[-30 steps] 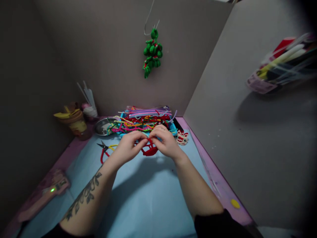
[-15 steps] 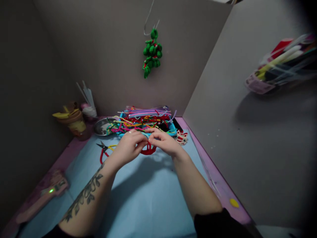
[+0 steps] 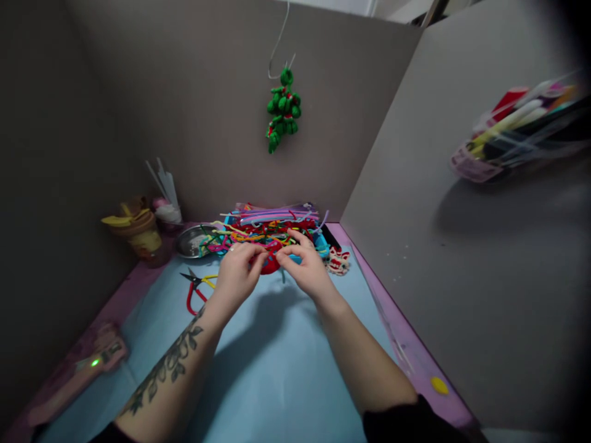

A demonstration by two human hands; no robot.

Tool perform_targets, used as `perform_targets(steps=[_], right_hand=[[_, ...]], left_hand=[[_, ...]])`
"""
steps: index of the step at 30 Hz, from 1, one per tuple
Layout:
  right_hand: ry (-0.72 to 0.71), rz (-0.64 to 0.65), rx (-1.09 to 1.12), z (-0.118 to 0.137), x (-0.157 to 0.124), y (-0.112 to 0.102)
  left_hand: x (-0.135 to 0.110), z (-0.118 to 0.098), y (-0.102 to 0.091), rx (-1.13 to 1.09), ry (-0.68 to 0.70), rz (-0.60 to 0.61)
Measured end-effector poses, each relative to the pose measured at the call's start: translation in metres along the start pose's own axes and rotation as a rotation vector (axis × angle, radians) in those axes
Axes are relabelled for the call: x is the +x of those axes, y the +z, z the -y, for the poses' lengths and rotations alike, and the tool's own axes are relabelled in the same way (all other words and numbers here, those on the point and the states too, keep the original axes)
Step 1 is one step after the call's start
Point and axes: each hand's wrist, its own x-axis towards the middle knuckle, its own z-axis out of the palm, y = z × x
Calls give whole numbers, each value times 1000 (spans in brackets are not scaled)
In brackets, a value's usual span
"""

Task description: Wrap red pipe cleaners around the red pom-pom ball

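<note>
Both my hands meet over the blue mat (image 3: 277, 363) in front of a heap of coloured pipe cleaners (image 3: 270, 226). My left hand (image 3: 237, 274) and my right hand (image 3: 305, 266) each pinch a red pipe-cleaner piece (image 3: 269, 263) between fingertips. The red piece is bent into loops and is partly hidden by my fingers. It hangs just above the mat, close to the heap's front edge.
Red-and-yellow scissors (image 3: 196, 289) lie left of my hands. A metal dish (image 3: 190, 241), a yellow-brown cup (image 3: 138, 232) and a pink glue gun (image 3: 76, 372) stand along the left. A small red-and-white figure (image 3: 338, 261) lies right. A green pipe-cleaner figure (image 3: 282, 111) hangs on the back wall.
My hands have moved a little farther from me, toward the heap, carrying the red piece with them. The fingers have shifted their pinch on it.
</note>
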Motion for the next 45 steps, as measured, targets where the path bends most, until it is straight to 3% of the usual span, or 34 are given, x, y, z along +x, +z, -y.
perform_targets(steps=[3, 8, 13, 15, 19, 24, 34, 39, 45], right_hand=[[-8, 21, 7, 0, -2, 3], [-52, 62, -34, -3, -2, 7], [-30, 98, -27, -5, -3, 13], [-34, 68, -40, -4, -4, 14], [-202, 4, -186, 0, -8, 14], [-391, 14, -354, 3, -13, 13], [-148, 153, -130, -4, -4, 14], [-136, 120, -135, 0, -4, 10], [-168, 65, -179, -1, -4, 9]], left_hand=[[0, -3, 1, -53, -26, 1], [2, -2, 3, -228, -158, 139], [1, 3, 5, -174, -155, 32], [1, 1, 4, -199, -191, 46], [4, 0, 0, -358, -295, 171], [5, 7, 0, -649, -401, 325], [5, 10, -3, -821, -426, 339], [5, 7, -3, -835, -492, 373], [7, 5, -3, -885, -527, 296]])
